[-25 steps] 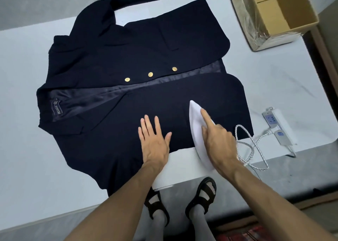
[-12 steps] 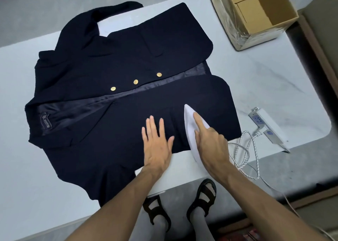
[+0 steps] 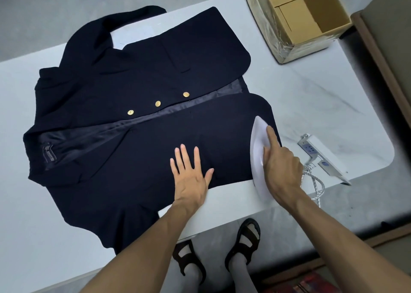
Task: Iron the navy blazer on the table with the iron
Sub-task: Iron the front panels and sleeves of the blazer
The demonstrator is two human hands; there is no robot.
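The navy blazer (image 3: 133,74) lies front up and open on the white bench (image 3: 311,97), collar to the left, hem to the right. Its near sleeve (image 3: 124,226) hangs over the front edge, and that weight could drag the cloth askew if the hold above it is lifted. The satin lining (image 3: 93,134) shows along the opening, and three gold buttons (image 3: 158,103) sit just beyond it. A stroke carried that far risks glazing the lining or catching a button.

The left grip (image 3: 191,177) is wide: palm flat, fingers spread, pressing the near front panel. It lies in the iron's line should the stroke run leftward, and it is apart from the iron but not well apart. A burn is the likely fault there.

The white iron (image 3: 258,154) sits sole down at the hem of that panel, tip pointing away, its heel over bare bench. The right grip (image 3: 281,170) holds the iron, fingers wrapped about its top and the forefinger laid straight toward the tip. A pause here could scorch or shine the fabric; whether the iron is hot cannot be told.

Just right of the wrist the braided cord (image 3: 320,184) loops at the bench edge — it may snag and tug the power strip (image 3: 322,154), which lies near the rounded corner. An open cardboard box (image 3: 266,21) stands well apart at the far right.
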